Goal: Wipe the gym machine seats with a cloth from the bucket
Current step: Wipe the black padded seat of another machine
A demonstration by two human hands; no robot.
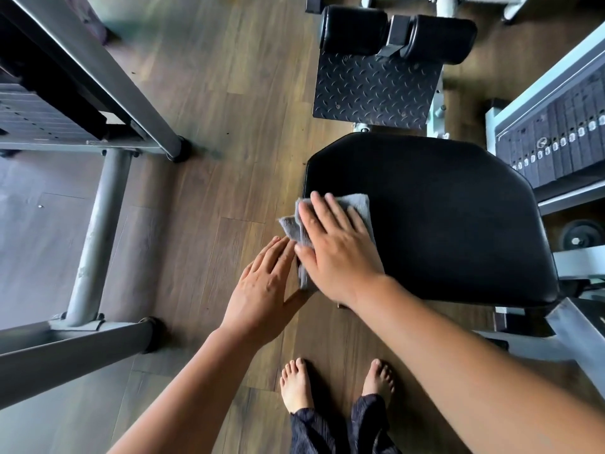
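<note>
A black padded gym seat [442,217] fills the right middle of the view. A grey cloth [357,208] lies over the seat's left edge and hangs partly off it. My right hand [337,247] lies flat on the cloth with straight fingers and presses it against the seat. My left hand [265,286] is just left of the seat edge, fingers straight, its fingertips touching the hanging part of the cloth. No bucket is in view.
A black footplate [373,93] and two roller pads [396,34] lie beyond the seat. A weight stack [563,139] stands at the right. A grey machine frame [98,231] occupies the left. My bare feet [337,381] stand on the wood floor below the seat.
</note>
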